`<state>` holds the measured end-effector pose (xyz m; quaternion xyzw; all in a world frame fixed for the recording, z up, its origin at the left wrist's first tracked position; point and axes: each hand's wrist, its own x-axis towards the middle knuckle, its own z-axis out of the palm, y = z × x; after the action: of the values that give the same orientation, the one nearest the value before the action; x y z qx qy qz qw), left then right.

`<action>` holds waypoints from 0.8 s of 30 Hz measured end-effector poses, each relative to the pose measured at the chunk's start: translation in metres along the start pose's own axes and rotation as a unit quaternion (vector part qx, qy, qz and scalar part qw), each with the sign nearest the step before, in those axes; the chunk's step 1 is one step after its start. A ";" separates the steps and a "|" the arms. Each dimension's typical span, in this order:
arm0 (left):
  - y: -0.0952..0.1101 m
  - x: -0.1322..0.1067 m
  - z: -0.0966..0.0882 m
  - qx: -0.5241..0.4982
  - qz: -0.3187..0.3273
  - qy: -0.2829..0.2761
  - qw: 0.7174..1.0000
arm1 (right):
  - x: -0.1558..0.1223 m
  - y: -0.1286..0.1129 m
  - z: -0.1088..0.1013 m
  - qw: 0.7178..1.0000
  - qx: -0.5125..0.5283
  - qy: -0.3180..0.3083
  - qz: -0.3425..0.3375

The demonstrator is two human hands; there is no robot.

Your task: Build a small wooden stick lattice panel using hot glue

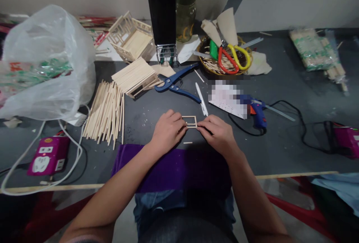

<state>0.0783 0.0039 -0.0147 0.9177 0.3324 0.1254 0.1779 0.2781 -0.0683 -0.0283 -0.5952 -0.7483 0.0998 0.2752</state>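
Observation:
Between my two hands is a small rectangular frame of thin wooden sticks (195, 121), with an inner bar across it. My left hand (169, 129) grips its left end, hiding that part under the fingers. At the lower right corner, my right hand (215, 131) pinches it between thumb and fingertips. A short loose stick piece (187, 142) lies just below, near the purple cloth (174, 168). Beyond the hands are a white pen (201, 99) and a blue-handled cutter (176, 84) with its handles spread.
A pile of wooden sticks (105, 112), a slatted stick piece (134, 76) and a stick-built model (133, 39) stand left. A basket (221, 69) holds scissors (231, 58). The blue glue gun (258, 112) trails a cable rightward. A plastic bag (50, 86) and purple power strip (49, 155) occupy the far left.

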 end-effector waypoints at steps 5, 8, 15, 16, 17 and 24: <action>0.000 0.000 0.001 0.009 0.002 0.000 1.000 | 0.000 0.000 0.000 1.000 -0.010 -0.005 -0.006; 0.000 0.000 0.001 0.006 0.000 0.002 1.000 | 0.000 0.000 0.001 1.000 -0.018 -0.004 -0.006; 0.000 0.000 0.000 0.002 -0.006 0.000 1.000 | 0.001 0.000 -0.001 1.000 -0.010 -0.007 0.013; 0.000 0.000 0.000 0.002 -0.006 0.000 1.000 | 0.001 0.001 -0.001 1.000 -0.005 -0.008 0.013; 0.000 0.000 0.000 0.002 -0.007 -0.001 1.000 | 0.001 0.001 -0.002 1.000 0.000 -0.010 0.013; 0.001 0.000 -0.001 0.001 -0.009 -0.001 1.000 | 0.003 0.004 -0.001 0.998 0.015 -0.056 0.026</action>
<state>0.0784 0.0036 -0.0137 0.9151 0.3400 0.1225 0.1788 0.2817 -0.0643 -0.0280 -0.6040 -0.7451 0.1516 0.2389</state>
